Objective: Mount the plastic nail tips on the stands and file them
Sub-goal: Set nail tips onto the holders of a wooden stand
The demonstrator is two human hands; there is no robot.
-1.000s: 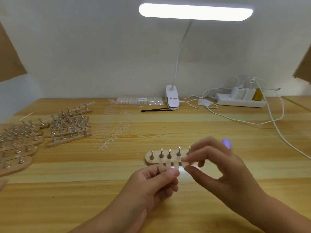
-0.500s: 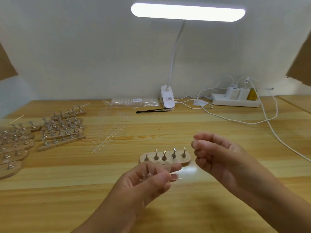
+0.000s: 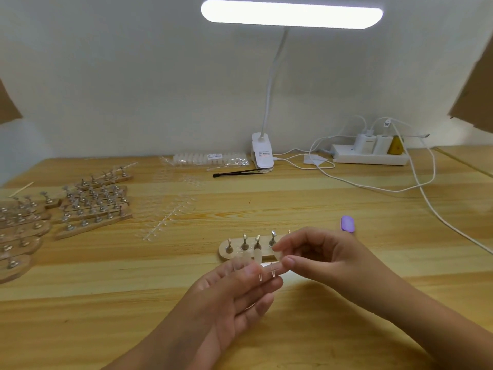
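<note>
A pale wooden bench (image 3: 293, 206) runs up to a white wall, lit from above by a clip-on lamp (image 3: 262, 153). Low in the middle, the left hand (image 3: 232, 297) reaches forward with its palm turned up and inward, its grip closed on a strip of clear nail tips (image 3: 266, 268) between the thumb and the fingertips, the remaining fingers loosely extended beneath. The right hand (image 3: 322, 256) comes in from the right with its wrist raised off the bench, thumb and forefinger pinching the right end of the same strip while the other fingers curl back. The strip hangs above the bench just in front of a wooden stand (image 3: 234, 252) with a row of upright metal pegs. A small purple object (image 3: 347, 223) lies just behind the right hand. Further left, loose strips of clear tips (image 3: 168, 217) lie beside many more stands (image 3: 93, 204). Along the wall are a bag of tips (image 3: 210, 158), black tweezers (image 3: 237, 172) and a white power strip (image 3: 370, 156) with cables.
</note>
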